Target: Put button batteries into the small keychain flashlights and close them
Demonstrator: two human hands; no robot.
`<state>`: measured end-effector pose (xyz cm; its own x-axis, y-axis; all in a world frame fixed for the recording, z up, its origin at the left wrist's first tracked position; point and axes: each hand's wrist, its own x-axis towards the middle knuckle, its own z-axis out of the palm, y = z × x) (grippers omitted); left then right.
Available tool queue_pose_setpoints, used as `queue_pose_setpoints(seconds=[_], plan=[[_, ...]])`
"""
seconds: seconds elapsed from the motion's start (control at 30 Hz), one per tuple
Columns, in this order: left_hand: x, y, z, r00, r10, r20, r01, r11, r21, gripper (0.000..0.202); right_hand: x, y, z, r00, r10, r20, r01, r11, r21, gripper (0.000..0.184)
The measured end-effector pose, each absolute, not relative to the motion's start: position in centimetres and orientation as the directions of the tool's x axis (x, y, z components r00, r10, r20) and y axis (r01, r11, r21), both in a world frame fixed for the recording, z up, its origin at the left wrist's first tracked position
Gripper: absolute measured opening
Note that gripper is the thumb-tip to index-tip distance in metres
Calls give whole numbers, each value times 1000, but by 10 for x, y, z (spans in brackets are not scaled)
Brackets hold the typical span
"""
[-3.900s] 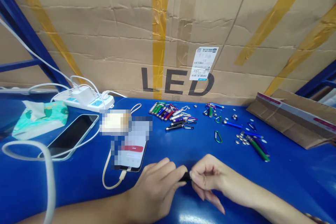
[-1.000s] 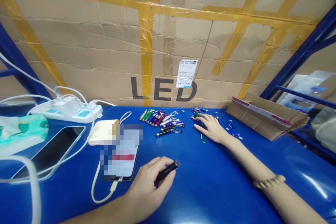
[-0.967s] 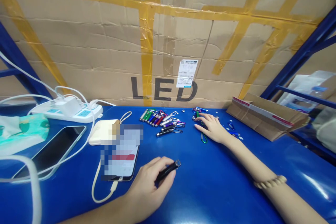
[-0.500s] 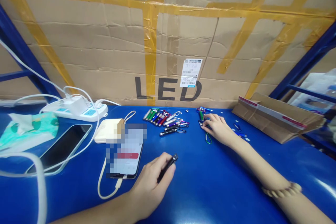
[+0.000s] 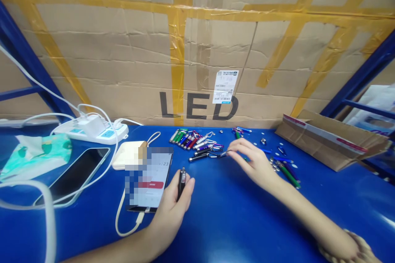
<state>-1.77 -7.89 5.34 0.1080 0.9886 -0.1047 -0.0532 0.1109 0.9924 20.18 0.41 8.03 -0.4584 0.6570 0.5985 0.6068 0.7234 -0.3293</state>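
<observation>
Upright in the closed fingers of my left hand [image 5: 175, 197] is a black mini flashlight [image 5: 182, 181], its silver-tipped end pointing up. My right hand [image 5: 249, 158] pinches a small dark carabiner clip [image 5: 222, 154], blurred at the fingertips. Just left of it lies a black mini flashlight with a clip [image 5: 199, 157], nearest in a row of coloured mini flashlights [image 5: 187, 139] in green, blue, red, silver and purple. Behind my right hand is a green flashlight [image 5: 237, 134]. Loose green and purple tubes [image 5: 288, 174] lie beside my right forearm.
A phone with a lit screen [image 5: 154, 197], a cream power bank [image 5: 125, 152], another phone [image 5: 77, 176], a tissue pack [image 5: 49, 156] and a power strip [image 5: 105, 133] crowd the left. A large cardboard box [image 5: 123, 70] stands behind the blue table; an open carton [image 5: 321, 144] sits right.
My right hand has drawn left and nearer, bringing the dark clip away from the loose parts. My left hand has shifted slightly left and tipped the flashlight more upright.
</observation>
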Motion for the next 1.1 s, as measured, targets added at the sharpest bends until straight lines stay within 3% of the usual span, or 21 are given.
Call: queue_pose_setpoints(seconds=[0.1,0.23,0.3,0.5,0.93,1.03,1.1], plan=[[-17,-76,58,73,991,-110,-122,118,986,46,183,-15,81,-522,526,671,438,841,-318,14],[-16,-73,60,89,987,-133,-92,141,986,45,173,-29,78,-669,288,685,295,949,-111,18],[-16,-72,60,96,983,-158,-46,163,986,44,173,-31,78,-698,240,675,278,959,-53,22],[-17,-72,54,155,974,-163,92,151,984,42,176,-34,77,-655,188,732,276,961,1,18],[-18,-73,55,222,961,-163,60,154,986,41,175,-29,68,-731,203,652,279,960,14,21],[-18,-73,52,224,963,-151,84,135,987,38,174,-29,71,-723,232,650,273,961,-40,21],[-19,-74,51,205,971,-122,100,103,990,36,172,-31,73,-696,298,653,273,951,-143,17]])
